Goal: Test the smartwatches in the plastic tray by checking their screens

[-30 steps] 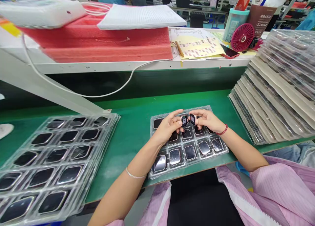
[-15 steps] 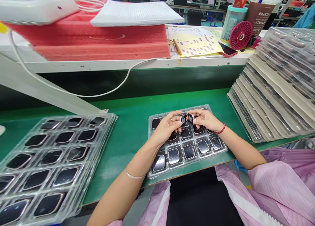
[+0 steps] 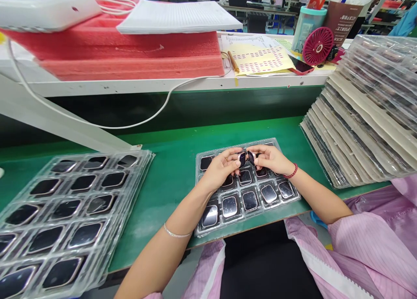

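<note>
My left hand (image 3: 220, 169) pinches a small square smartwatch body (image 3: 242, 158) with a dark screen between thumb and fingers. A second smartwatch body (image 3: 251, 157) is held the same way in my right hand (image 3: 273, 159). The two watch bodies are tilted and side by side, almost meeting; whether they touch I cannot tell. Both hands hover over the far part of a clear plastic tray (image 3: 216, 230), whose pockets hold more dark-faced watch bodies, such as one watch body (image 3: 250, 200) near the front. My hands hide several far pockets.
At left, stacked clear trays (image 3: 125, 223) hold more watch bodies. A tall, leaning stack of trays (image 3: 361, 138) rises at right. The shelf (image 3: 182, 85) behind carries red foam (image 3: 137, 56), a paper pad (image 3: 179, 18), a pink fan (image 3: 318, 46) and a phone (image 3: 301, 66). A white cable (image 3: 130, 126) droops below it.
The screens of both held watch bodies showed light markings before and now look dark. Both watch bodies have turned slightly in my fingers. My hands stay over the same part of the tray.
</note>
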{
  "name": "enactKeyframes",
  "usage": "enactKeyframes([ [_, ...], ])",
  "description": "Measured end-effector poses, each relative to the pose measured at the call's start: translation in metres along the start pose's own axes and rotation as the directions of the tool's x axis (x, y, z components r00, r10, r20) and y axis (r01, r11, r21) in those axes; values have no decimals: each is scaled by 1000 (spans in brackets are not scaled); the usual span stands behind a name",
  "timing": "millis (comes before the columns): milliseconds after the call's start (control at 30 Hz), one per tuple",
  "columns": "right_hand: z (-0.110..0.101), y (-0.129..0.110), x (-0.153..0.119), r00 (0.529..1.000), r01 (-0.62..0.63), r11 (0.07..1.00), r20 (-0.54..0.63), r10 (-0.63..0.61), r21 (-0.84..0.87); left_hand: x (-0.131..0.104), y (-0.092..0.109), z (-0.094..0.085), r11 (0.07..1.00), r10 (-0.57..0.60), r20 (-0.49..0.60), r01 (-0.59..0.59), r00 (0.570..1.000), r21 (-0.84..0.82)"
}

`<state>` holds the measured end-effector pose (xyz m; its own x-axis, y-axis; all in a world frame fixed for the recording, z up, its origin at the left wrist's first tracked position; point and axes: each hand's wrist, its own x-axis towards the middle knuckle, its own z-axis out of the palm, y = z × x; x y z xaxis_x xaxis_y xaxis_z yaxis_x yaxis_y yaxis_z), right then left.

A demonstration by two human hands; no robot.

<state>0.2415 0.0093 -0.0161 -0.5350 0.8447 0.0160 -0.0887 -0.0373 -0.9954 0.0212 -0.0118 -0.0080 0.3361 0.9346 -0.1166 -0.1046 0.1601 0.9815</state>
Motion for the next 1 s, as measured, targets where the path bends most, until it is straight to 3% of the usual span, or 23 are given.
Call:
enactKeyframes([
  [200, 0, -2, 2, 998, -29, 999, -61, 31, 41, -2, 4, 6, 999, 43, -100, -41, 994, 27],
  [533, 1, -7, 2, 999, -26, 999, -44, 24, -46, -2, 3, 6, 986, 74, -120, -54, 990, 161],
  [600, -9, -9, 3, 993, -25, 996, -118, 15, -85, -1, 5, 6, 987, 62, -123, -43, 990, 155],
  [667, -24, -10, 5, 958, -7, 969, -279, -64, -246, 0, 7, 5, 984, 56, -140, -31, 989, 175],
  [733, -39, -10, 6, 900, -29, 860, -388, -200, -509, 0, 10, 0, 969, 75, -161, -34, 984, 244],
  [833, -52, -6, 6, 886, -116, 591, -351, -302, -798, -5, 17, -14, 894, 143, -202, -39, 969, 447],
  [900, -52, -1, 6, 895, -157, 466, -325, -306, -871, -9, 23, -22, 822, 163, -224, -7, 961, 569],
  [1000, -46, 2, 5, 893, -175, 378, -308, -329, -909, -6, 31, -19, 761, 170, -204, 3, 964, 649],
])
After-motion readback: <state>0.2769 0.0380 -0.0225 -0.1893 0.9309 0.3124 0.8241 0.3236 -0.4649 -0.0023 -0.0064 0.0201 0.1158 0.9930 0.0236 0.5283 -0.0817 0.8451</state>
